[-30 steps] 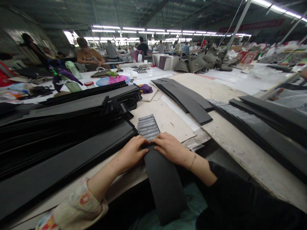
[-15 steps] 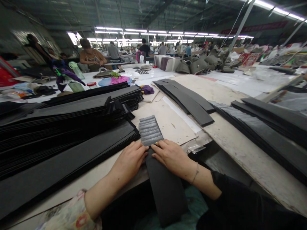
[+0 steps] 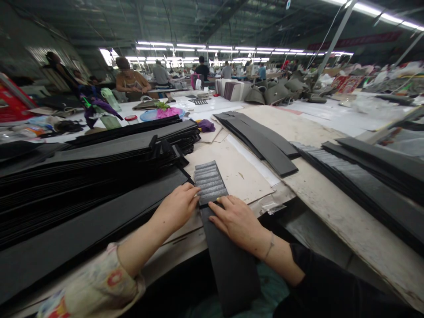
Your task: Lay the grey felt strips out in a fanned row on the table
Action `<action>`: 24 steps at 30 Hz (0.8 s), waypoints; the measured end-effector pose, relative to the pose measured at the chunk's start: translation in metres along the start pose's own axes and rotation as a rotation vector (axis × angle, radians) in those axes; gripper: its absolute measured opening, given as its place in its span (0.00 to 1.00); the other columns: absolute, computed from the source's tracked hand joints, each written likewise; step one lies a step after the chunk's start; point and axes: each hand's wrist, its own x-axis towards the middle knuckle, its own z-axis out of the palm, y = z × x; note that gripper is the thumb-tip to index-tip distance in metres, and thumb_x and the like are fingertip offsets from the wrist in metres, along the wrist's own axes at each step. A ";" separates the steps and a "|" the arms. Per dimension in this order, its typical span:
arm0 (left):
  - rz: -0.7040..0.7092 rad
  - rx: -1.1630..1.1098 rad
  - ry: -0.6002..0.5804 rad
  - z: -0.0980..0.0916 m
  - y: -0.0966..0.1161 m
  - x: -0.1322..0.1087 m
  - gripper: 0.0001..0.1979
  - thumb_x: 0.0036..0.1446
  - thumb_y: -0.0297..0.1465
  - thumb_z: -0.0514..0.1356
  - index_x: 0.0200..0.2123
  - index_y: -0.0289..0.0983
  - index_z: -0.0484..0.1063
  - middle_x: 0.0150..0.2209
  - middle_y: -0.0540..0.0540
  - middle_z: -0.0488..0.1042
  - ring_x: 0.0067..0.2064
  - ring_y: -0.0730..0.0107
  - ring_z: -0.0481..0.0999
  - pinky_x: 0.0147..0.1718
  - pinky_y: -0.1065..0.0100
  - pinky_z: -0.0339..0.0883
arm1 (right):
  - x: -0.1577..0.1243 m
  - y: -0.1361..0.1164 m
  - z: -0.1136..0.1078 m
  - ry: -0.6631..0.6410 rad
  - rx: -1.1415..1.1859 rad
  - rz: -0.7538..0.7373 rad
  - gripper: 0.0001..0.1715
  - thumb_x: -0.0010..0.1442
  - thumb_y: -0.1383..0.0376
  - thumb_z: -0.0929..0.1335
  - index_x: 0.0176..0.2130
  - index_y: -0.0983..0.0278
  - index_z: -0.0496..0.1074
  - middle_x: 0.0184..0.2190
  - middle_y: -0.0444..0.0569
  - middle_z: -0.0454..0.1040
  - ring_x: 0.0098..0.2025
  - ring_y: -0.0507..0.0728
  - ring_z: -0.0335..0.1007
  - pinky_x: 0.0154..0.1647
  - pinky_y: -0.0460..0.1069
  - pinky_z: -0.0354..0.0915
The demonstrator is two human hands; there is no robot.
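Note:
A stack of dark grey strips (image 3: 228, 260) hangs over the table's near edge toward my lap. Its far end is fanned in steps, showing several shiny grey bands (image 3: 210, 183). My left hand (image 3: 179, 203) is at the left edge of the fanned part, fingers bent together and thumb close below, closed on the edge of a strip; the exact grip is partly hidden. Flat across the stack, just below the lowest band, lies my right hand (image 3: 236, 218) with its fingers stretched out and slightly apart.
Tall piles of black strips (image 3: 99, 163) fill the left side. More grey strips (image 3: 258, 141) lie ahead, and another fanned pile (image 3: 357, 176) is at right on a board (image 3: 331, 203). Bags (image 3: 274, 90), a blue basin (image 3: 149, 115) and seated co-workers (image 3: 130, 81) are farther back.
My left hand has shifted slightly up and left, from the stack's surface to its left edge. My right hand stays on the strips. The view has tilted slightly.

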 end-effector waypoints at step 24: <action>-0.144 -0.414 -0.311 0.004 0.010 0.057 0.14 0.49 0.35 0.54 0.35 0.34 0.73 0.33 0.47 0.75 0.37 0.66 0.72 0.36 0.69 0.64 | -0.005 0.000 0.005 0.065 0.019 0.022 0.16 0.60 0.62 0.61 0.45 0.69 0.66 0.39 0.55 0.69 0.44 0.59 0.64 0.44 0.53 0.64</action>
